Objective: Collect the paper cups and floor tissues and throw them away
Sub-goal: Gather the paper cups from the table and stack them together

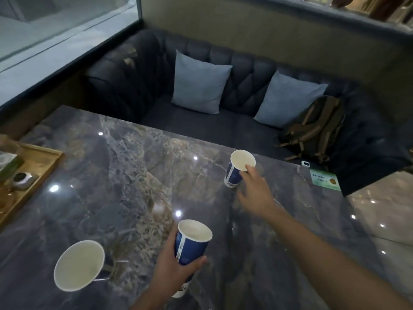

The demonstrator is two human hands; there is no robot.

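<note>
Three blue-and-white paper cups are on or over the dark marble table. My left hand is wrapped around the near cup, held tilted above the table near the front edge. The far cup stands toward the table's right side, and my right hand touches its rim and side with thumb and fingers spread around it. A third cup stands alone at the front left, untouched. No tissues show in view.
A wooden tray with small items sits at the table's left edge. A green card lies at the far right corner. Behind the table is a dark sofa with two grey-blue cushions and a brown backpack. Glossy floor lies to the right.
</note>
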